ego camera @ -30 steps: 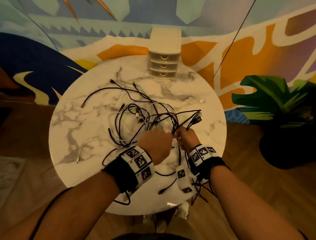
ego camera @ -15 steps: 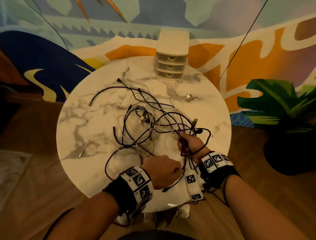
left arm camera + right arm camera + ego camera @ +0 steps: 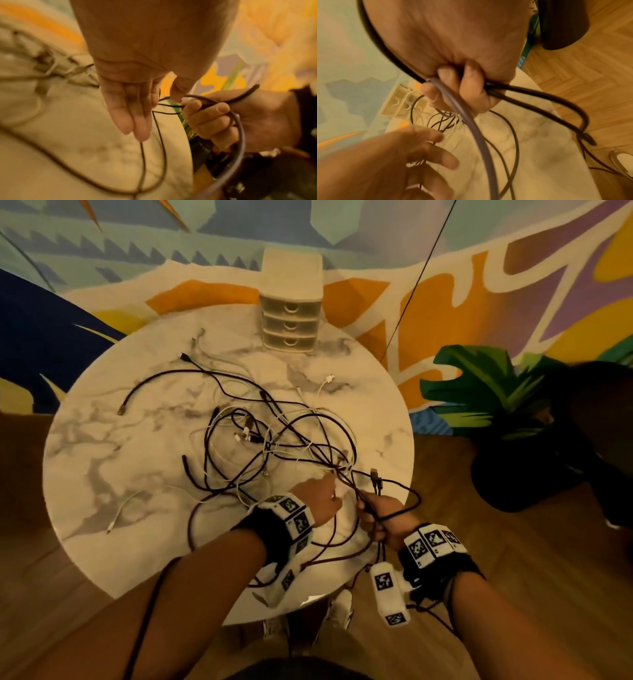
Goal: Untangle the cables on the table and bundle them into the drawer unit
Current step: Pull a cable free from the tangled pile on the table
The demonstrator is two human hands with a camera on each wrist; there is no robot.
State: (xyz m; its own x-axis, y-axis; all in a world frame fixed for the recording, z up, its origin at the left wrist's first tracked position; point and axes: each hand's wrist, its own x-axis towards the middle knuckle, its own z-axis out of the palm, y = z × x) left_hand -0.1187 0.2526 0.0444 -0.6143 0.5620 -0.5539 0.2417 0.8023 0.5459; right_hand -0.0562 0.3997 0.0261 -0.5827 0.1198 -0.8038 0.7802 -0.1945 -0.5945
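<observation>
A tangle of black and white cables (image 3: 274, 440) lies in the middle of the round marble table (image 3: 137, 474). My right hand (image 3: 380, 515) is at the table's near right edge. It grips loops of a black cable (image 3: 471, 128), which curve out of the fist (image 3: 462, 92) and hang over the edge. Just left of it is my left hand (image 3: 318, 498), fingers (image 3: 133, 115) straight and touching thin black strands that run to the right hand (image 3: 211, 119). The beige drawer unit (image 3: 290, 316), with three drawers all pushed in, stands at the far edge.
A loose white cable (image 3: 120, 508) lies at the table's left front, and a black one (image 3: 144, 388) at the far left. A potted plant (image 3: 496, 398) in a dark pot stands on the wood floor to the right. A painted wall is behind the drawer unit.
My left hand has opened from a fist and moved from the front edge up to the right hand. The right hand has drawn its black loops toward the near right edge.
</observation>
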